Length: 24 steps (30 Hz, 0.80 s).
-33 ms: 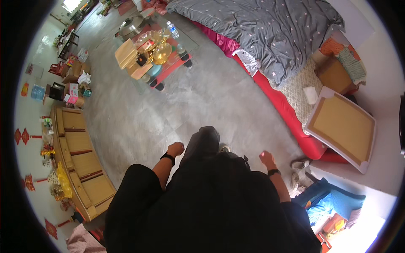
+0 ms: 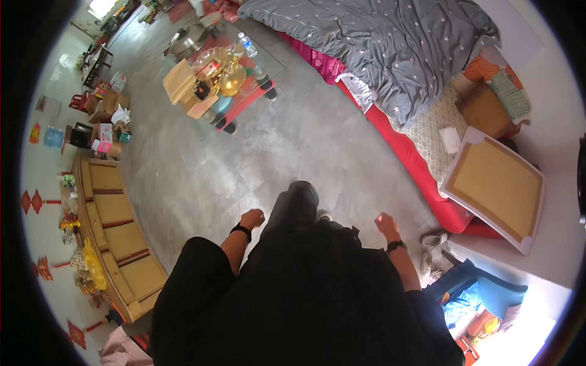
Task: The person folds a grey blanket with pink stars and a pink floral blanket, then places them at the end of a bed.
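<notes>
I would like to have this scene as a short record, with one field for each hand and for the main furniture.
Left hand: no held thing visible; beside dark trouser leg
Right hand: no held thing visible; left of pale shoes
Ahead: low clear glass table bearing golden glass pitcher, clear plastic bottle
Ahead right: bed with grey star-patterned quilt
Left side: long pale wooden cabinet

Here's the glass-topped table [image 2: 273,60], crowded: steel pot [image 2: 187,41], water bottle [image 2: 247,45], amber glass jug [image 2: 232,79], wooden box [image 2: 180,82]! Across the way, the bed [image 2: 400,149] carries a rumpled, starred grey quilt [image 2: 390,55]; pale shoes [image 2: 434,239] sit on the grey floor [image 2: 183,165], while a yellow bag [image 2: 92,265] tops the cabinet [image 2: 125,210].
</notes>
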Each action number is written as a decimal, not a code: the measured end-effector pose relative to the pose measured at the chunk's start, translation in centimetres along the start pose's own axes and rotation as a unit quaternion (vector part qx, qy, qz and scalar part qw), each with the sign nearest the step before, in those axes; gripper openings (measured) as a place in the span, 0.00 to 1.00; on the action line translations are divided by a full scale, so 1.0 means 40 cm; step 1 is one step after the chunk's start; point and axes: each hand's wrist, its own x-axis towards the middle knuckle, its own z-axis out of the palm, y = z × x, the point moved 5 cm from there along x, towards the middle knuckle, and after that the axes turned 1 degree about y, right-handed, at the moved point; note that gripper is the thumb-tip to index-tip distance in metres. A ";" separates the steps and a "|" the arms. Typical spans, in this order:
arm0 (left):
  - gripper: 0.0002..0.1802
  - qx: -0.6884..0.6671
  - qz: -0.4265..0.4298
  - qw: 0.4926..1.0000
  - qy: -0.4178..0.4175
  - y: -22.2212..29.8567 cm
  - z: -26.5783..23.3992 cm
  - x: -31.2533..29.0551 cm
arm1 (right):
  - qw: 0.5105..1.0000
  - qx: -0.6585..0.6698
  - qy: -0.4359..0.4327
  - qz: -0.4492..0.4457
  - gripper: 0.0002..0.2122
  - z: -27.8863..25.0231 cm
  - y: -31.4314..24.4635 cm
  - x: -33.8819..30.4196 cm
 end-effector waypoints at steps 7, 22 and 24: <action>0.16 0.143 -0.044 0.985 -0.090 0.055 -0.288 0.407 | 0.997 -0.073 -0.017 0.026 0.10 -0.166 -0.226 0.446; 0.15 0.305 0.228 0.909 0.166 0.858 -1.064 1.224 | 0.989 -0.044 0.050 0.128 0.18 -0.345 -0.354 1.030; 0.31 0.292 0.218 0.912 0.189 1.010 -1.147 1.314 | 0.985 -0.014 0.083 0.154 0.24 -0.376 -0.316 1.173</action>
